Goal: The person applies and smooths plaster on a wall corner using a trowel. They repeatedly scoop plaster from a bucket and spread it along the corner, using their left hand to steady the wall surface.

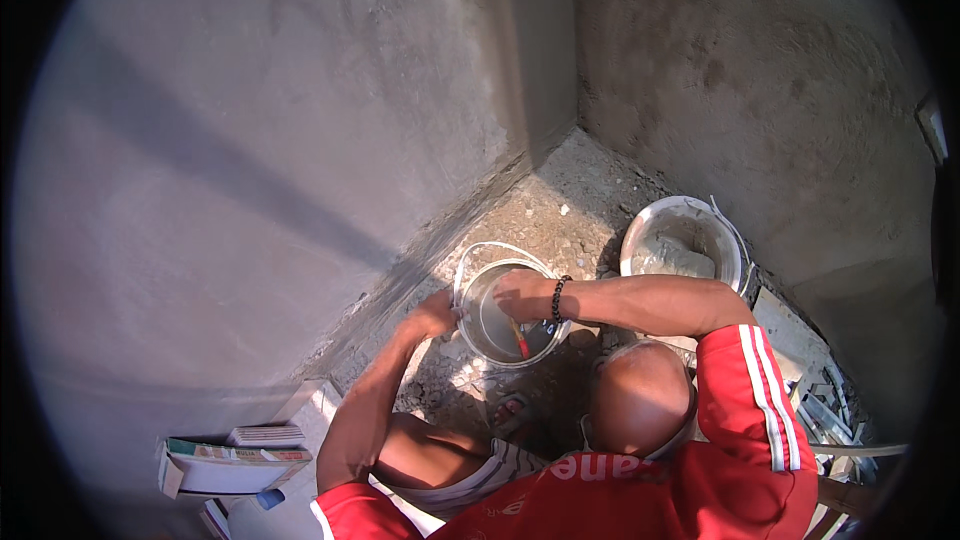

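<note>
A round white bucket stands on the ground in front of me, holding greyish liquid or paste, its pale handle raised at the far side. My left hand is closed on the left of its rim. My right hand, with a dark beaded bracelet at the wrist, reaches over the right rim into the bucket. Its fingers are curled round a slim red-handled tool, whose handle sticks out toward me. The tool's working end is hidden by the hand.
A second, larger pale bucket with grey mortar-like residue stands back right. Grey plastered walls meet in the far corner above rubble-strewn ground. Tile boxes lie at lower left; boards and scraps lie along the right wall.
</note>
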Demonstrator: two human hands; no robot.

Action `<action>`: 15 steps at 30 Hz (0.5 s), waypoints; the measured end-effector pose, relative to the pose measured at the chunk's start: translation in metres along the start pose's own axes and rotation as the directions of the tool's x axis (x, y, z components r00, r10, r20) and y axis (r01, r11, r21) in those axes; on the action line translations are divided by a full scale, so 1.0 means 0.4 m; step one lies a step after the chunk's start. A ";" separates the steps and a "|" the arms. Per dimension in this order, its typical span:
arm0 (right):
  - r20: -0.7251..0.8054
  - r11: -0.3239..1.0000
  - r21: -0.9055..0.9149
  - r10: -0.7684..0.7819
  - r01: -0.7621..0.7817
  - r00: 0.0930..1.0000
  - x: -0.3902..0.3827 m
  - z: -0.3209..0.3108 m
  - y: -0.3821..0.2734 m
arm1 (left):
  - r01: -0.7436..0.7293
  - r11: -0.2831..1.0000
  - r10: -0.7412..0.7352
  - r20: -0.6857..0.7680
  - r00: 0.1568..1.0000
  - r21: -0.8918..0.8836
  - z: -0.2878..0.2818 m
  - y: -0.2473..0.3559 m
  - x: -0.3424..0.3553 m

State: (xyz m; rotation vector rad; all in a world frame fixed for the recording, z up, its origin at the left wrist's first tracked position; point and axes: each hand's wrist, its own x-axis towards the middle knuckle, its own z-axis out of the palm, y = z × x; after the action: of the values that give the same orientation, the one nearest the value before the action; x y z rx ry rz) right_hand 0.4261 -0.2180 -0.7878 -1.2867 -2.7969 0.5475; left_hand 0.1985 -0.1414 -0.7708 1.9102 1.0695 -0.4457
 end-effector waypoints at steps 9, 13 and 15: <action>0.351 0.939 -0.059 0.337 -0.339 0.873 0.116 0.156 -0.007 | -0.022 1.000 0.022 -0.024 0.999 0.011 0.018 -0.054 -0.004; 0.327 0.943 -0.042 0.325 -0.330 0.887 0.114 0.172 0.006 | -0.008 0.998 0.008 -0.002 1.000 -0.056 0.011 -0.054 0.008; 0.297 0.962 0.004 0.258 -0.272 0.919 0.098 0.192 0.029 | -0.012 1.000 0.012 -0.008 1.000 0.020 -0.004 -0.028 0.001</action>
State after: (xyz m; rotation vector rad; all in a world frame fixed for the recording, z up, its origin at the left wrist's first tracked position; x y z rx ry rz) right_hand 0.3966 -0.2055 -0.8686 -1.7210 -2.8257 0.8769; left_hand 0.1895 -0.1372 -0.7759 1.9371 1.0620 -0.4435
